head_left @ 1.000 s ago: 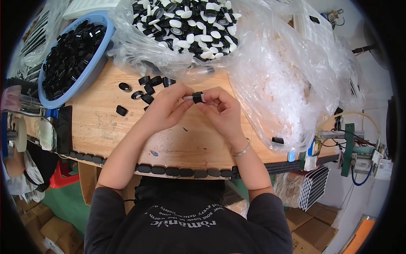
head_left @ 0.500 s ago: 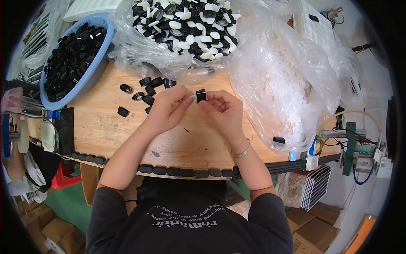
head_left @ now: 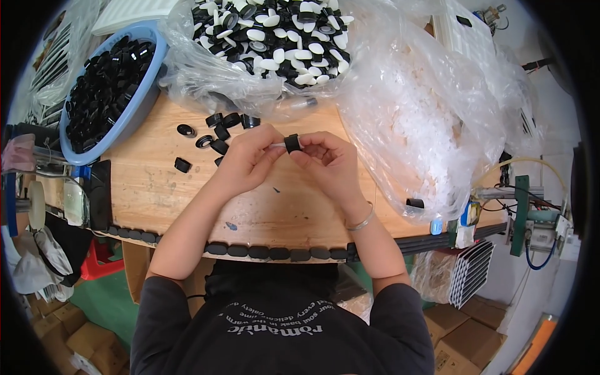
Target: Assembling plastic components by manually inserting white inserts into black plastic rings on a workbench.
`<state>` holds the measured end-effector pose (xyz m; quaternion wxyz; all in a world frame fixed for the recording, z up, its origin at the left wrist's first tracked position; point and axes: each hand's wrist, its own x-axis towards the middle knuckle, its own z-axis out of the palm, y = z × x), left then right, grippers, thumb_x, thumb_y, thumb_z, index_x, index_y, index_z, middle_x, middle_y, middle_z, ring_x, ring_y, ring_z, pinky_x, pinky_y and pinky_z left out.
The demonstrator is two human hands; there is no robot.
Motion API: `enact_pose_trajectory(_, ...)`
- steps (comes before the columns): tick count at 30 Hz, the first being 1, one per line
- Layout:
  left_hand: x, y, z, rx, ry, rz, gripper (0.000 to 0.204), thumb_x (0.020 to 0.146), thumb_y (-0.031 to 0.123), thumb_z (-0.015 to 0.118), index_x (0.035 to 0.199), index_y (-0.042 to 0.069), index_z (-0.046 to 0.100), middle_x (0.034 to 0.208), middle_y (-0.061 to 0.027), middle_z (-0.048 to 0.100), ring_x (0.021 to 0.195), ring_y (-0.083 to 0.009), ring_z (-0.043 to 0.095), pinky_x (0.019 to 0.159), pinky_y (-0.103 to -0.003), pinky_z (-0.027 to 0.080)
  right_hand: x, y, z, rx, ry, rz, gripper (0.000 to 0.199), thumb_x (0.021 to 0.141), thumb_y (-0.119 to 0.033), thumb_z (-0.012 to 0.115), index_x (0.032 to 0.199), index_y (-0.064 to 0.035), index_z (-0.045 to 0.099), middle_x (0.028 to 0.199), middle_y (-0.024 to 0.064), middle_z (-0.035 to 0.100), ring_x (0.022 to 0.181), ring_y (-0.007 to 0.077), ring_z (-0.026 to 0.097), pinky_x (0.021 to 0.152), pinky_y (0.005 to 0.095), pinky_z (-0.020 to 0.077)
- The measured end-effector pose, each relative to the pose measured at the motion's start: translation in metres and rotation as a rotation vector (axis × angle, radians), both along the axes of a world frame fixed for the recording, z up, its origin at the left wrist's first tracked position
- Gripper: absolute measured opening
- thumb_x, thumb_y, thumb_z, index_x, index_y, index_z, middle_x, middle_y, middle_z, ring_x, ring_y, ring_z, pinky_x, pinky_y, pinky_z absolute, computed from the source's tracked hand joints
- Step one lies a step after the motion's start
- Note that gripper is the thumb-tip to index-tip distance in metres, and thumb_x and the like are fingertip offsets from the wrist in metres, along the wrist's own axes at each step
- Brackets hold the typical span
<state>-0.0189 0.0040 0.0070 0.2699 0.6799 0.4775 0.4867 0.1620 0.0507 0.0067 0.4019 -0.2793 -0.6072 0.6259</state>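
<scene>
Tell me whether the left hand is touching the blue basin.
Apart. The head view plainly shows wooden tabletop between the left hand and the blue basin.

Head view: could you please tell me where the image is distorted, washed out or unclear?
Head view: corners go black, and the table edge bows as fisheye lenses do; head view: white bits at right look washed out; head view: the black piece at the right hand shows little fine detail.
</scene>
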Motion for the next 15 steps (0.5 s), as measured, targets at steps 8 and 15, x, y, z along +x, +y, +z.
enact_pose_trajectory(8,-0.013,0.001,0.010,0.005,0.233,-0.111,0.008,0.081,0.001,0.061,0.087,0.001,0.055,0.079,-0.0132,0.052,0.076,-0.0312,0.054,0.064,-0.036,0.044,0.006,0.004,0.007,0.041,-0.219,0.080,0.021,0.079,0.007,0.067,0.099,0.0019,0.061,0.094,0.0039,0.064,0.086,0.0095,0.062,0.079,0.0228,0.0501)
enact_pose_trajectory(15,-0.003,0.002,0.001,0.042,0.062,-0.043,0.006,0.081,-0.001,0.061,0.086,-0.001,0.057,0.077,-0.0128,0.055,0.074,-0.0304,0.055,0.065,-0.035,0.044,0.003,0.005,0.002,0.229,-0.152,0.013,0.018,0.080,0.007,0.066,0.097,0.0017,0.062,0.094,0.0040,0.064,0.084,0.0086,0.061,0.078,0.0218,0.0497)
